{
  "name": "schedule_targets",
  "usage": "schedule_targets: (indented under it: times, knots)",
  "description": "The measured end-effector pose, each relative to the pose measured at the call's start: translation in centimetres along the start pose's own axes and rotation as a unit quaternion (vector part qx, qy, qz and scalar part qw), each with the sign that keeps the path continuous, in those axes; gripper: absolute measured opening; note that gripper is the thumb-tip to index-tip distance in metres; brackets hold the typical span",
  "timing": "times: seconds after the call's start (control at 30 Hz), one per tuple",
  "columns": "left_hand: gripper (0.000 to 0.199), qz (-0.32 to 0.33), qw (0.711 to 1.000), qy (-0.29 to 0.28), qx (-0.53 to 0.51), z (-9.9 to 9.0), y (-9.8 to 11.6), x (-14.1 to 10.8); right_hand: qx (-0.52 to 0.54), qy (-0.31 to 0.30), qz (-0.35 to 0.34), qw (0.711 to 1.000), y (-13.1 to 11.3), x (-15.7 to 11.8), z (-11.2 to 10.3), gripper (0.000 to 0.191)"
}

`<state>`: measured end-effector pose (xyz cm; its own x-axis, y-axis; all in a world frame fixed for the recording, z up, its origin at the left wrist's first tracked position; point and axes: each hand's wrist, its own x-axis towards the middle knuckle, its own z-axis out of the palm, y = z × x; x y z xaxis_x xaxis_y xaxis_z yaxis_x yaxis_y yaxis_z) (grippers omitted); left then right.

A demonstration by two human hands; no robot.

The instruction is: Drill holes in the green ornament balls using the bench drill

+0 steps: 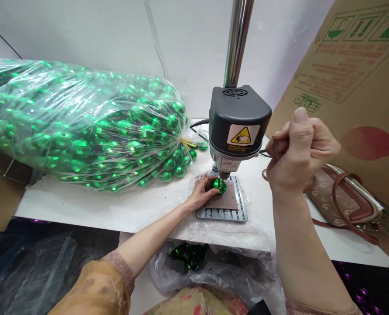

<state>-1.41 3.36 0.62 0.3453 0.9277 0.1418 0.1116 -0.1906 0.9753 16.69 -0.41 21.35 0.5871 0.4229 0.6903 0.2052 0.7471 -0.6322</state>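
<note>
My left hand [203,191] has its fingers and thumb closed around a shiny green faceted ball [219,186]. The ball rests on a square brown pad [225,197] over the slotted metal base [222,214] of a small drill press [238,120]. Right above the ball is the press's dark lower tip [225,175], and I cannot tell whether they touch. To the right of the black housing, my right hand [301,151] is raised in a fist with the thumb on top. Whatever it grips is hidden behind the fingers.
A large clear bag [92,127] of green faceted balls lies at the left, with loose balls by its tied neck. A brown handbag [345,197] and a big cardboard box [348,74] stand at the right. Below the table edge hangs an open plastic bag [168,271] holding green pieces.
</note>
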Motion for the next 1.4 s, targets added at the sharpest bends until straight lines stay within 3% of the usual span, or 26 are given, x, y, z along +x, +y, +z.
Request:
schedule_targets:
  times: [0.13, 0.3, 0.8, 1.4]
  knots:
    - [0.058, 0.007, 1.0, -0.007, -0.005, 0.1, 0.3, -0.5, -0.002, 0.001, 0.003, 1.0, 0.0, 0.0, 0.0, 0.042]
    - [0.057, 0.042, 0.995, -0.035, 0.084, 0.5, 1.0, -1.4, -0.007, -0.008, -0.013, 1.0, 0.0, 0.0, -0.1, 0.044]
    - [0.058, 0.02, 0.986, -0.051, 0.158, 0.4, 0.9, -1.6, 0.054, -0.001, -0.013, 0.998, 0.2, -0.7, -0.6, 0.041]
    - [0.06, 0.014, 0.988, -0.045, 0.145, 0.6, 0.7, -1.7, 0.107, 0.014, -0.143, 0.984, 2.0, -3.9, -1.9, 0.04]
